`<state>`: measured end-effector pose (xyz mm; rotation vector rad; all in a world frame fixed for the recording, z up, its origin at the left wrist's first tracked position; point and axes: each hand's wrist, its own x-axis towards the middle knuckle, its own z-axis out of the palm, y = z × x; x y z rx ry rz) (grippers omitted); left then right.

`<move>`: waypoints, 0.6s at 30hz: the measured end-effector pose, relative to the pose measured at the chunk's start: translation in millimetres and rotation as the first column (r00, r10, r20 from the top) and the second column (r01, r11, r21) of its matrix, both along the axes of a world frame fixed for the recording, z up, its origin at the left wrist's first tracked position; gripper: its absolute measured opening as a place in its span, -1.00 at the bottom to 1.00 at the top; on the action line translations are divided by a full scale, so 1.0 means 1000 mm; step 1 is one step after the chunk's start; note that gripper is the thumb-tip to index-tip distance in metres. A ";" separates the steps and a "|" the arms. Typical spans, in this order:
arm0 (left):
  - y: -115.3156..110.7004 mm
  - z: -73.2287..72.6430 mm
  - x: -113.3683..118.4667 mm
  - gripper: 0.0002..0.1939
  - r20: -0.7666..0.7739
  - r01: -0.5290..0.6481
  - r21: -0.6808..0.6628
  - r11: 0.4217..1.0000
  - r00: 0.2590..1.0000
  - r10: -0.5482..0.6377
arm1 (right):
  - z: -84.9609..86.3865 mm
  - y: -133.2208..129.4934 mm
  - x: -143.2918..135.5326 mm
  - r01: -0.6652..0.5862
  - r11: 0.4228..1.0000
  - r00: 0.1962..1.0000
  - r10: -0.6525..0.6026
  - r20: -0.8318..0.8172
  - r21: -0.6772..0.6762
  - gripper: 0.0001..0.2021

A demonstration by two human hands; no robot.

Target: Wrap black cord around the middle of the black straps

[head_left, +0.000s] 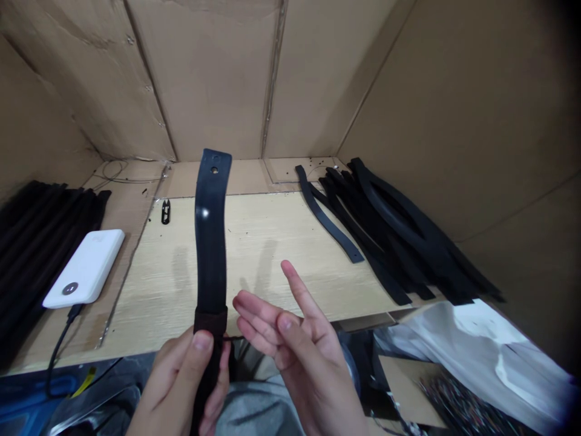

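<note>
My left hand is closed around a black strap that stands upright in front of me, its smooth upper end rising above the thumb. That end has a small round hole near the tip. Just above my thumb, the folded edge of a dark fabric sleeve wraps the strap. A thin dark cord runs sideways from the sleeve toward my right hand, where it goes out of sight behind the fingers. The right hand is open beside the strap, index finger stretched out, the other fingers partly bent.
Several black straps lie piled at the right, one apart on the pale board. At the left are dark covered strips, a white power bank with a cable, and small thread snips. Cardboard walls enclose the table.
</note>
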<state>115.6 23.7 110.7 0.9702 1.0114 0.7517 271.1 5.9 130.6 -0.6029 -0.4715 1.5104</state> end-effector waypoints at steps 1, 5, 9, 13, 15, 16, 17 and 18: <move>0.001 0.000 0.000 -0.43 -0.004 0.003 0.003 1.000 1.000 -0.003 | 0.000 -0.001 0.000 -0.009 1.000 1.000 0.009 -0.005 0.010 -0.21; 0.003 -0.001 0.001 -0.42 -0.016 0.015 0.008 1.000 1.000 -0.015 | 0.000 -0.002 0.000 -0.023 0.999 1.000 0.024 -0.016 0.037 -0.19; 0.002 -0.002 0.001 -0.41 -0.012 0.012 0.010 1.000 1.000 -0.012 | 0.000 -0.002 -0.002 -0.050 0.996 0.998 0.053 -0.033 0.079 -0.16; 0.000 -0.001 -0.001 -0.40 -0.015 0.007 -0.002 1.000 1.000 -0.007 | 0.000 -0.004 -0.004 -0.048 0.994 0.998 0.052 -0.040 0.094 -0.13; -0.001 0.000 -0.001 -0.40 -0.016 0.012 -0.005 1.000 1.000 -0.012 | -0.001 -0.005 -0.005 -0.037 0.992 0.998 0.042 -0.037 0.120 -0.19; -0.001 0.000 -0.001 -0.40 -0.018 0.010 -0.002 1.000 1.000 -0.010 | -0.002 -0.006 -0.005 -0.033 0.990 0.999 0.038 -0.031 0.139 -0.22; 0.000 0.000 -0.001 -0.40 -0.017 0.009 0.004 1.000 1.000 -0.009 | -0.002 -0.006 -0.006 -0.028 0.988 0.999 0.032 -0.021 0.155 -0.27; 0.000 0.000 -0.001 -0.41 -0.017 0.008 0.005 1.000 1.000 -0.008 | -0.002 -0.007 -0.006 -0.021 0.986 1.000 0.023 -0.011 0.166 -0.32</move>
